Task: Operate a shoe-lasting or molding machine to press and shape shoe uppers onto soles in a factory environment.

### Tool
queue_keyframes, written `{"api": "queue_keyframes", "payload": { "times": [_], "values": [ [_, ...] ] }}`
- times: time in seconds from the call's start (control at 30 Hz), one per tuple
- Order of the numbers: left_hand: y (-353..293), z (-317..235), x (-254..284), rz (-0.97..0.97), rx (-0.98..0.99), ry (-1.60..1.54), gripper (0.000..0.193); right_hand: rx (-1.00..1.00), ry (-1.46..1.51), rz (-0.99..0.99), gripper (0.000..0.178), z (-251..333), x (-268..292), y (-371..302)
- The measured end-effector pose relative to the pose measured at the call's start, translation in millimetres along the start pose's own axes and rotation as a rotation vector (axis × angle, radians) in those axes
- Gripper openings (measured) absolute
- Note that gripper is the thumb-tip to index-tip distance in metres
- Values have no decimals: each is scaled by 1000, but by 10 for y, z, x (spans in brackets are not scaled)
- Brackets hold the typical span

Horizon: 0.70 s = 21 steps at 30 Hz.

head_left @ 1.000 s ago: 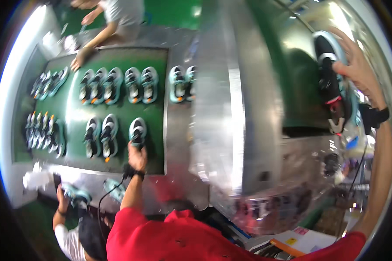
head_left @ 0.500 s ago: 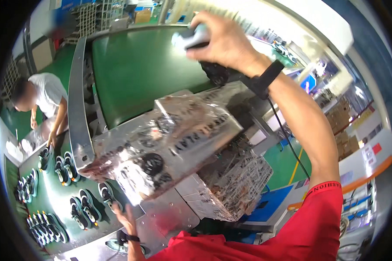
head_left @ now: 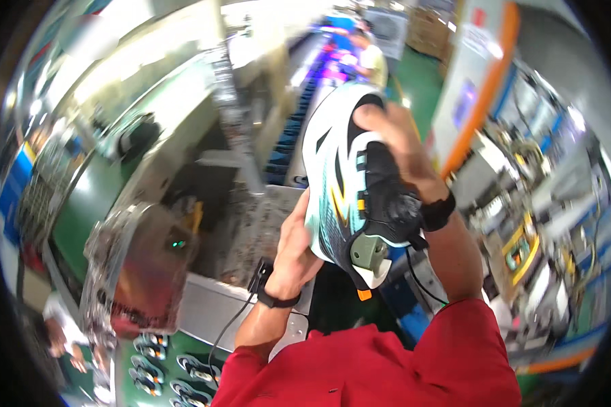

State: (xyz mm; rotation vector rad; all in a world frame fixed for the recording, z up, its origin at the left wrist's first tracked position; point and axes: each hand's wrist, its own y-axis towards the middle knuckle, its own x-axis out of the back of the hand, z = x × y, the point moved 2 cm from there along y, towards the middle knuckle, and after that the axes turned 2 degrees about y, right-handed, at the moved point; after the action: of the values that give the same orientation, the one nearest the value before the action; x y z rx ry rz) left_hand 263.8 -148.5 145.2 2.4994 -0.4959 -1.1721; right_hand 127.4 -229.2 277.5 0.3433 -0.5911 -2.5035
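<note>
One shoe (head_left: 339,180) in pale teal, white and black is hanging in the air in the head view, in front of the person's red shirt (head_left: 366,366) and tilting with its open heel end nearest. The right hand (head_left: 399,146) is clamping its far end, the thumb pressing over the black upper, the other fingers blurring or hiding behind. The left hand (head_left: 295,247) is touching the near left side; its fingers are partly disappearing behind the shoe, so I cannot tell whether they are gripping or only bracing.

If the left hand is merely bracing, the right is probably bearing most of the weight, and a loosening thumb could be letting the heel swing down. A grey-green form (head_left: 368,252) is showing in the heel opening, with an orange tab (head_left: 364,295) hanging below; the form may be adding weight there and making a twist likelier. Thin cables are trailing from both wrists: the left cable (head_left: 227,332) could be catching on the plastic-wrapped box (head_left: 146,285) if that arm swings outward, and the right cable (head_left: 417,275) is passing near the heel, where it could be snagging the tab.
</note>
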Motion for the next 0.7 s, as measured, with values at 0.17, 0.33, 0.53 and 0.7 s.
{"api": "queue_keyframes", "payload": {
  "times": [0.17,0.33,0.53,0.7],
  "values": [
    [328,1392,-657,-13,352,-135,52,102,-520,-518,47,-152,1675,-1467],
    [411,2649,-1413,0,447,216,44,-84,-293,-794,69,182,2042,-3200],
    [288,4153,-2402,373,596,430,64,-133,-407,-1491,58,536,2749,-4516],
    [609,5779,-2580,495,777,529,71,-79,-512,-1713,56,972,3189,-5568]
  ]
}}
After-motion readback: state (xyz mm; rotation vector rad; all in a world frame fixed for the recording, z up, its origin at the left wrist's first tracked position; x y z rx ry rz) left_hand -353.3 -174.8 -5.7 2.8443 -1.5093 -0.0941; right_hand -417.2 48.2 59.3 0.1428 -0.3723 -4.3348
